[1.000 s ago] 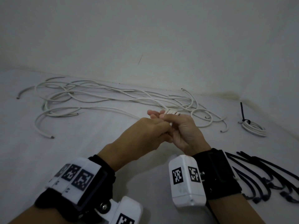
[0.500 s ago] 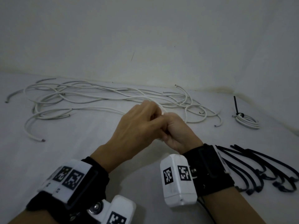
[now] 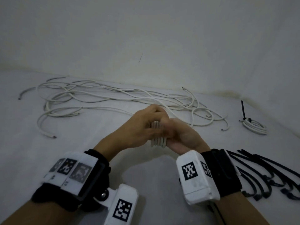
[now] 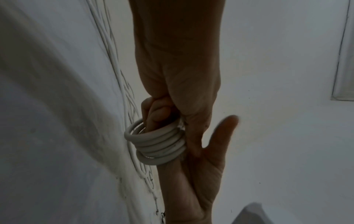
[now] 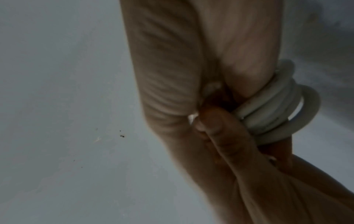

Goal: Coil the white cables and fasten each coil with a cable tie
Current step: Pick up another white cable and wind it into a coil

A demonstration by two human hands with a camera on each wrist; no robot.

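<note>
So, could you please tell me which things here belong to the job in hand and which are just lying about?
In hand: white coil, held between the left hand and right hand.
Lying about, though all task stock: loose white cables behind the hands; black cable ties at the right; one tied coil, far right.

wall (image 3: 146,30): plain white | floor (image 3: 81,151): pale white | light: dim

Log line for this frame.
stage: coiling | left hand: fingers hooked through coil | right hand: on coil, grip hidden | done: one tied coil | waiting: loose cables, ties
</note>
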